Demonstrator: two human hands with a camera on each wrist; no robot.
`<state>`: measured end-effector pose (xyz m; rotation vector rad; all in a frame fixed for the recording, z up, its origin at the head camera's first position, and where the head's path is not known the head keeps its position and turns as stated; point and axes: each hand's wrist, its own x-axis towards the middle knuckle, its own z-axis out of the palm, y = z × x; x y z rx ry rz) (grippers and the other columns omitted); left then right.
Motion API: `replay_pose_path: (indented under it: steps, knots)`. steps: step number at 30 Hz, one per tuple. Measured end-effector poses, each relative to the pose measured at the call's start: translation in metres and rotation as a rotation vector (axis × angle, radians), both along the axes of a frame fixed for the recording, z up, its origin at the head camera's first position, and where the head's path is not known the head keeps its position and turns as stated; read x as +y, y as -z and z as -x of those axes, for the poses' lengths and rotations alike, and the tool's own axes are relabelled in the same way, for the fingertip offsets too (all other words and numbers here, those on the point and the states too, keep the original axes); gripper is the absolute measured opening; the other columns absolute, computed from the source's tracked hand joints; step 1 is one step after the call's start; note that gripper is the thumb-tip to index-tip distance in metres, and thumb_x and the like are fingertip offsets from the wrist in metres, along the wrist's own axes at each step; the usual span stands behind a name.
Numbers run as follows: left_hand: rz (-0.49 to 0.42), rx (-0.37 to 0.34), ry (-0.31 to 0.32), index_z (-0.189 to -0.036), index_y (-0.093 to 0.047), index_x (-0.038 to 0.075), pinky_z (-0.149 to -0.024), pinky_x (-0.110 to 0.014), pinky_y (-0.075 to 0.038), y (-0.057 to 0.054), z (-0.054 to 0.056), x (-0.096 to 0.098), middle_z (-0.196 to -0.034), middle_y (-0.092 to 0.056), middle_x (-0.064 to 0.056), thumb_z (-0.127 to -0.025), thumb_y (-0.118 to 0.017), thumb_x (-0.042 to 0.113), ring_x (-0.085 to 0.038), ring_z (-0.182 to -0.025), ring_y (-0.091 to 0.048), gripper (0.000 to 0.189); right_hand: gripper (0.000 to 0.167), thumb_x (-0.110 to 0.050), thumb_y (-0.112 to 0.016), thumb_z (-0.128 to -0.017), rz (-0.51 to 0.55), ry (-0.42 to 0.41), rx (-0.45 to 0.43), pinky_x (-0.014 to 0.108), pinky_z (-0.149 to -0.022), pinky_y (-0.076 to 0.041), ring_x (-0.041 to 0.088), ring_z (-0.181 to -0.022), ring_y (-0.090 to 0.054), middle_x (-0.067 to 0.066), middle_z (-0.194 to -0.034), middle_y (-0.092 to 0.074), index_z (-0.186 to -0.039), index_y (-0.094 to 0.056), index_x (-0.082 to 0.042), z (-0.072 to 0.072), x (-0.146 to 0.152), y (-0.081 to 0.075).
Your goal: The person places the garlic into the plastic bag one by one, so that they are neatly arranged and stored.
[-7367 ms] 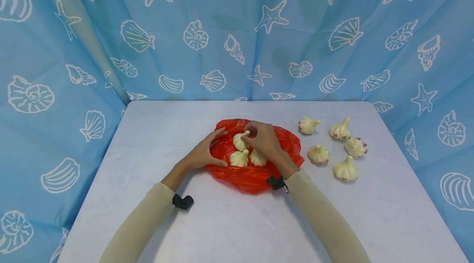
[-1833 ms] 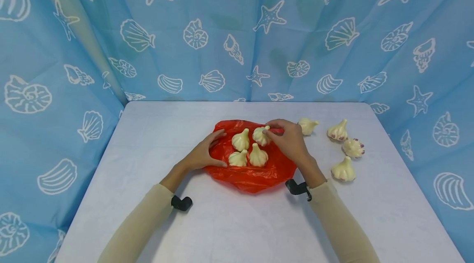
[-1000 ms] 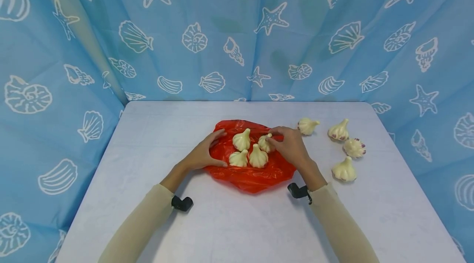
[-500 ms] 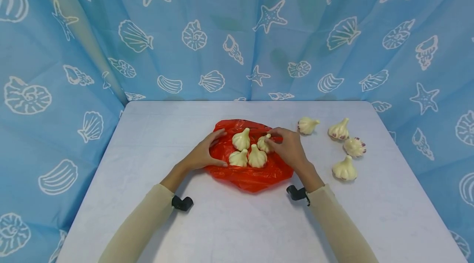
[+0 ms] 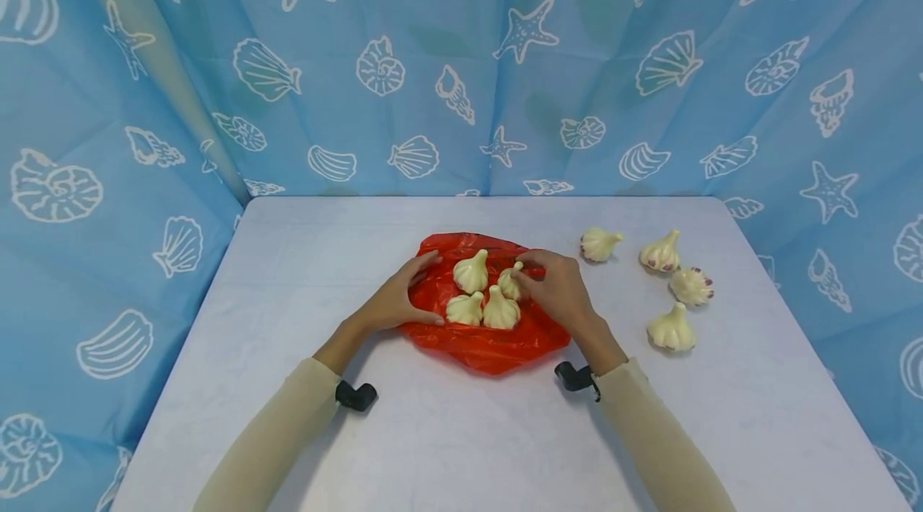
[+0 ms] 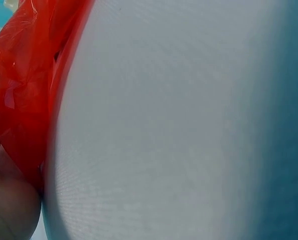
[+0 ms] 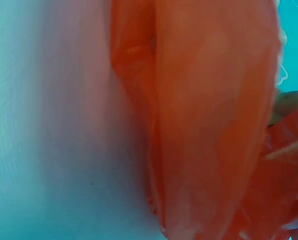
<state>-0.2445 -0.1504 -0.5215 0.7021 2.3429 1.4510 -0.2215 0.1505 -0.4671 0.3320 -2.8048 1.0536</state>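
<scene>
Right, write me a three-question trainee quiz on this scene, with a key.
1. How many garlic bulbs lie on the table outside the red bag?
2. True or false: the left hand is at the red bag's opening.
3. Which has its fingers on a bulb? A) left; B) right; C) neither.

Key:
1. Four.
2. True.
3. B: the right hand pinches a garlic bulb.

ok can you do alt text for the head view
A person's right grip pinches a garlic bulb beside three more bulbs in an open red bag, while the left grip rests spread at the bag's left side. Four loose bulbs lie to the right on a white table, before a blue shell-print curtain.
</scene>
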Motion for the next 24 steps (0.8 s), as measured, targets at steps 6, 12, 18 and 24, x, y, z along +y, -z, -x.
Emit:
replay_pose_path:
  steps: [6,12,18,24]
  knots:
    - [-0.006,-0.007,-0.005,-0.155,-0.024,0.019,-0.111,-0.043,-0.034,-0.0013,-0.0007,-0.0006,-0.153,-0.036,0.001,-0.07,-0.087,0.041,-0.016,-0.14,-0.032,0.108,0.029,-0.025,-0.078,-0.084,0.012,-0.006,-0.041,0.04,-0.08,-0.058,0.025,-0.097,-0.062,0.006,-0.106,-0.07,-0.109,-0.072,-0.01,-0.003,0.0014,-0.0026]
    - [-0.01,-0.003,0.0,-0.155,-0.024,0.018,-0.111,-0.045,-0.033,-0.0032,-0.0013,-0.0008,-0.153,-0.035,0.002,-0.07,-0.087,0.042,-0.018,-0.141,-0.031,0.109,0.033,-0.027,-0.078,-0.083,-0.006,-0.038,-0.116,0.041,-0.082,-0.057,0.024,-0.098,-0.061,0.005,-0.106,-0.07,-0.111,-0.071,-0.01,-0.0058,0.0042,-0.0036]
    - [-0.009,-0.001,-0.004,-0.155,-0.025,0.019,-0.11,-0.047,-0.034,-0.0035,-0.0011,-0.0003,-0.153,-0.035,0.002,-0.069,-0.088,0.041,-0.017,-0.141,-0.03,0.109,0.04,-0.026,-0.079,-0.083,-0.041,-0.05,-0.179,0.04,-0.081,-0.057,0.024,-0.097,-0.06,0.006,-0.109,-0.068,-0.116,-0.068,-0.007,-0.0049,0.0045,-0.0047]
    - [-0.013,0.002,-0.001,-0.154,-0.025,0.02,-0.108,-0.046,-0.037,-0.0012,-0.0006,0.0003,-0.153,-0.033,0.003,-0.069,-0.088,0.04,-0.017,-0.141,-0.03,0.108,0.043,-0.022,-0.077,-0.085,-0.069,-0.015,-0.159,0.044,-0.088,-0.055,0.027,-0.103,-0.06,0.01,-0.116,-0.066,-0.123,-0.064,-0.004,-0.0014,0.0042,-0.0037]
